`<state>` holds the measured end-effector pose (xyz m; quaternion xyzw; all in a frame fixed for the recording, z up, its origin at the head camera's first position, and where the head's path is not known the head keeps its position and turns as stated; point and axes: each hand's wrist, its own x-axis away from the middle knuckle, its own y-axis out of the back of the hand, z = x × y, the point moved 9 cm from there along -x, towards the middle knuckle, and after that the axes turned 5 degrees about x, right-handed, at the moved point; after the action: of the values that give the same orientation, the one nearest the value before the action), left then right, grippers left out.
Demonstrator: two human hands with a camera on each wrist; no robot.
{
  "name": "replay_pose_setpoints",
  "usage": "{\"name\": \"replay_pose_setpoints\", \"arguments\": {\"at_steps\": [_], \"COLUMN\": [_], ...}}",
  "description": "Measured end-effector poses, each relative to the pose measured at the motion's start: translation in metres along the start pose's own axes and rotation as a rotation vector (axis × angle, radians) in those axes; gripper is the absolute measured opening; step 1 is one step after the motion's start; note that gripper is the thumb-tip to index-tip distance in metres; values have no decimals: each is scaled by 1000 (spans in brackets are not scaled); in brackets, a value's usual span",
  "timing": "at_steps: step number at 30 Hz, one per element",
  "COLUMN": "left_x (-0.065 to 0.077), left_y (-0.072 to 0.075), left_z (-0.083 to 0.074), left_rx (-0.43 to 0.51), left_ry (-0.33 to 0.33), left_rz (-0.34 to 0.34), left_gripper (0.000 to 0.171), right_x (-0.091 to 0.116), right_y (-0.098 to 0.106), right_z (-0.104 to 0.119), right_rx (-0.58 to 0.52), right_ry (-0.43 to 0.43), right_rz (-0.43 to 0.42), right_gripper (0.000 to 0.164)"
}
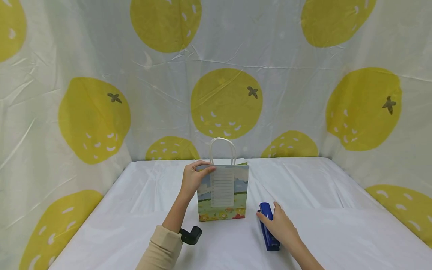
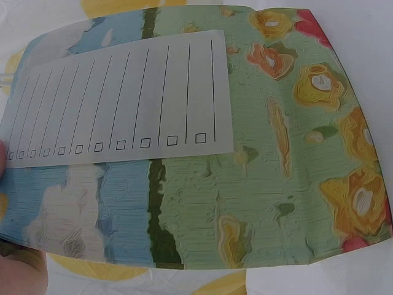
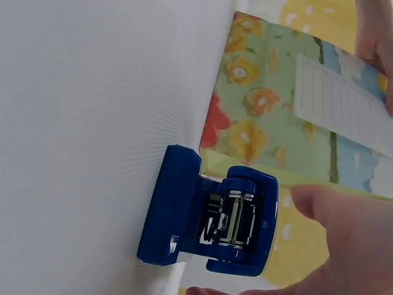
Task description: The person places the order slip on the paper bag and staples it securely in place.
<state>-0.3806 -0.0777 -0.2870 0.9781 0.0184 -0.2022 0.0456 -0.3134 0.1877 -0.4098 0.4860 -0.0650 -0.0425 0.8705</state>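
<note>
A paper bag (image 1: pixel 240 191) with a painted flower-meadow print and white handles (image 1: pixel 222 138) stands upright on the table. My left hand (image 1: pixel 194 178) pinches its top left edge, thumb in front. Against the bag's front lies a lined sheet (image 1: pixel 222 187) with small checkboxes, its upper left corner at my thumb; the left wrist view shows this sheet (image 2: pixel 123 104) up close. To the right is a dark blue stapler (image 1: pixel 269 234) on the table. My right hand (image 1: pixel 281 227) is spread around it, and in the right wrist view thumb and fingers stand apart from the stapler (image 3: pixel 169 209).
White cloth covers the table (image 1: pixel 152 187). Behind and at both sides hang white curtains (image 1: pixel 162 93) printed with yellow lemons. A black curved piece (image 1: pixel 191 235) sticks out from the left wrist by the beige sleeve (image 1: pixel 162 247).
</note>
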Motion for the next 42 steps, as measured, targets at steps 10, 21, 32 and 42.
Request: {"name": "replay_pose_setpoints", "arguments": {"at_steps": [10, 21, 32, 42], "left_x": [-1, -1, -2, -2], "left_y": [0, 0, 0, 1], "left_z": [3, 1, 5, 6], "left_rx": [-5, -20, -3, 2], "left_ry": [-19, -21, -2, 8], "left_rz": [-2, -9, -5, -7], "left_gripper": [25, 23, 25, 25], "right_x": [1, 8, 10, 8], "right_y": [-10, -14, -11, -7], "right_z": [-6, -3, -2, -4], "right_rx": [28, 57, 69, -7], "right_ry": [-19, 15, 9, 35], "right_rz": [70, 87, 72, 33], "right_gripper": [95, 79, 60, 54]}}
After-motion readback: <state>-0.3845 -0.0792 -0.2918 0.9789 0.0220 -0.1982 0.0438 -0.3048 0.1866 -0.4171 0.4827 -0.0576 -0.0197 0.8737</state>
